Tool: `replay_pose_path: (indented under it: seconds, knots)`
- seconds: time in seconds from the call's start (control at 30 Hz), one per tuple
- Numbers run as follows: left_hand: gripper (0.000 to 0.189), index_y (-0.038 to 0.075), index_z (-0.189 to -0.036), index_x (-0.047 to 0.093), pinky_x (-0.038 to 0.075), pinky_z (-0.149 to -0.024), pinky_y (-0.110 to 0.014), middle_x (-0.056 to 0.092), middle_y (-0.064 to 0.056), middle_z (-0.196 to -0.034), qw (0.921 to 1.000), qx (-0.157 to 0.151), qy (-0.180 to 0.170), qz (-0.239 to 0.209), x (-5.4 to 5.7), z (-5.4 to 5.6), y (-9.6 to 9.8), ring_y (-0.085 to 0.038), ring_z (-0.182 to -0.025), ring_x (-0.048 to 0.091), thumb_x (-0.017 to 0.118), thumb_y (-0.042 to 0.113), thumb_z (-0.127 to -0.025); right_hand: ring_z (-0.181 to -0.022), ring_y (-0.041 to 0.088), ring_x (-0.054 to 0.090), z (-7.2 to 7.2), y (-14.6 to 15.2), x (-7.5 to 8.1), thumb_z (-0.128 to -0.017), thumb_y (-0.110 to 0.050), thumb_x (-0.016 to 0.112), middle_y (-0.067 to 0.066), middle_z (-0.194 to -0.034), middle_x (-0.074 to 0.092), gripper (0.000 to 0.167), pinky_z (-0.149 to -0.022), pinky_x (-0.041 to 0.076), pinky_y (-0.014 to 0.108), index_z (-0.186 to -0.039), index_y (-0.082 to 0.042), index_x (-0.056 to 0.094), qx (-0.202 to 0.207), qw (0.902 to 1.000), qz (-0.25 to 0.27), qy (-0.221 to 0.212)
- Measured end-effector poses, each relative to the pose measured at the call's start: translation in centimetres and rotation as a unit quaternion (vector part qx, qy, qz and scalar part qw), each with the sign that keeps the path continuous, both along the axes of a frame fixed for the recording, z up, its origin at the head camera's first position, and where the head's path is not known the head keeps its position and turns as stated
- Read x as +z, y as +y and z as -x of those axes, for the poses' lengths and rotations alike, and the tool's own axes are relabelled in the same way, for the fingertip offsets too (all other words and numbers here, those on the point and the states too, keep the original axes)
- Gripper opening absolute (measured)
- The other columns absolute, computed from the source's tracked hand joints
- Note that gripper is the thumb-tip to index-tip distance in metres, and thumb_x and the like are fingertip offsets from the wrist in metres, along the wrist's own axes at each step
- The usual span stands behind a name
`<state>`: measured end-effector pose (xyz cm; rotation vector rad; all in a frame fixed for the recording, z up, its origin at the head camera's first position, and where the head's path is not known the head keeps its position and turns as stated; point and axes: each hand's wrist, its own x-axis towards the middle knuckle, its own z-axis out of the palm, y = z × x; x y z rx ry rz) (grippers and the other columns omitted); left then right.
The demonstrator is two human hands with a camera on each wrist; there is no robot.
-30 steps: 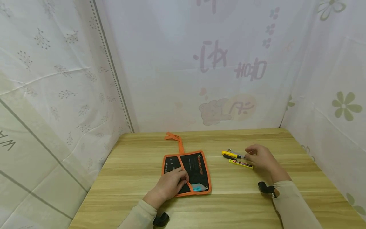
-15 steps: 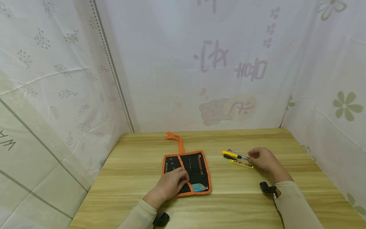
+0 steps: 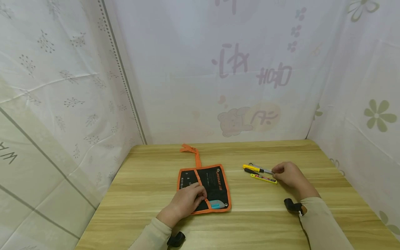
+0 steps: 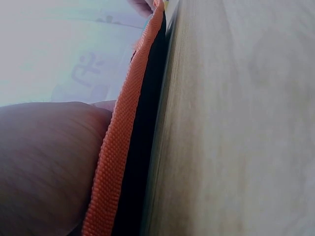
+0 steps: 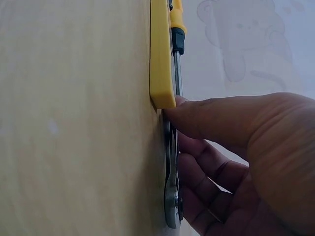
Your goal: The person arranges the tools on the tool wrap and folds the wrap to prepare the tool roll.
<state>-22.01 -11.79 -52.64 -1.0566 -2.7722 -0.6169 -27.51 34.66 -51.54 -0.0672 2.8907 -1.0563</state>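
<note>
An unrolled black tool pouch (image 3: pixel 210 182) with orange trim lies on the table. My left hand (image 3: pixel 186 200) rests over its lower left part, thumb and fingers pinching the orange pocket edge. A grey and teal handle (image 3: pixel 216 204) sticks out of that pocket. To the right, my right hand (image 3: pixel 289 174) reaches to a small group of tools. In the right wrist view its thumb and fingers close on a metal wrench (image 5: pixel 172 204), right by the end of a yellow case (image 5: pixel 162 59). A yellow-handled screwdriver (image 3: pixel 251 168) and a black handle (image 3: pixel 250 171) lie alongside.
An orange tie strap (image 3: pixel 197 158) runs from the pouch toward the back of the wooden table (image 3: pixel 150 180). Printed curtains (image 3: pixel 181 86) hang behind the table and at both sides. A black wrist camera (image 3: pixel 292 205) juts from the right sleeve.
My right hand has shifted slightly right and its fingertips have drawn closer together at the tools. The left hand and pouch stay as they were.
</note>
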Motion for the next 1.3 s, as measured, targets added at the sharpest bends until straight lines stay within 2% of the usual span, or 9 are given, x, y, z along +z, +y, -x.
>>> replay_pose_path:
  seconds: [0.33,0.43,0.63,0.93,1.17,1.3]
  knots:
    - [0.008,0.027,-0.099,0.068,0.052,-0.068,-0.022,0.057,0.015,-0.095,1.0,0.004,-0.001,0.004,0.0,0.0,0.0,0.001,-0.081,0.058,0.074,0.021,-0.101,-0.098,0.03,0.065,-0.2,0.9,0.3,-0.093,-0.014,0.078,0.008,-0.101,0.073,0.011,-0.09,0.05,0.058,-0.102,-0.006,0.08,0.001,0.9993,-0.037,-0.003]
    - [0.009,0.027,-0.099,0.068,0.052,-0.068,-0.022,0.057,0.015,-0.095,1.0,0.006,0.0,0.005,0.0,0.0,0.1,0.001,-0.08,0.058,0.075,0.022,-0.1,-0.095,0.029,0.065,-0.1,1.2,0.1,-0.094,-0.014,0.078,0.006,-0.097,0.073,0.008,-0.088,0.05,0.055,-0.098,-0.008,0.08,0.003,0.9991,-0.042,0.003]
    - [0.009,0.027,-0.099,0.068,0.052,-0.068,-0.022,0.057,0.015,-0.095,1.0,0.006,0.0,0.006,-0.1,0.1,0.1,0.001,-0.081,0.058,0.074,0.022,-0.1,-0.084,0.023,0.059,0.0,1.1,-0.1,-0.097,-0.011,0.073,0.005,-0.091,0.067,0.005,-0.078,0.049,0.044,-0.097,-0.005,0.073,0.021,0.9987,-0.047,0.007]
    - [0.009,0.027,-0.099,0.067,0.052,-0.068,-0.022,0.057,0.015,-0.095,1.0,0.003,-0.002,0.007,-0.1,0.0,0.1,0.001,-0.08,0.058,0.074,0.022,-0.101,-0.087,0.023,0.058,-0.1,1.3,-0.4,-0.101,-0.01,0.068,0.006,-0.094,0.063,0.007,-0.078,0.047,0.043,-0.105,-0.005,0.068,0.021,0.9988,-0.038,0.023]
    - [0.01,0.028,-0.099,0.067,0.052,-0.068,-0.022,0.057,0.015,-0.095,1.0,0.004,0.0,0.007,-0.1,0.0,0.1,0.001,-0.081,0.058,0.075,0.022,-0.1,-0.096,0.029,0.059,0.4,1.5,-0.7,-0.104,-0.006,0.061,0.011,-0.105,0.067,0.012,-0.084,0.047,0.049,-0.113,-0.002,0.068,0.016,0.9989,-0.021,0.038]
    - [0.01,0.028,-0.1,0.067,0.052,-0.068,-0.022,0.056,0.015,-0.095,1.0,0.004,-0.001,0.005,-0.1,0.0,0.0,0.002,-0.08,0.057,0.075,0.021,-0.1,-0.095,0.028,0.059,0.5,1.6,-0.9,-0.102,-0.006,0.065,0.011,-0.104,0.067,0.012,-0.081,0.046,0.046,-0.112,-0.004,0.07,0.015,0.9982,-0.021,0.054]
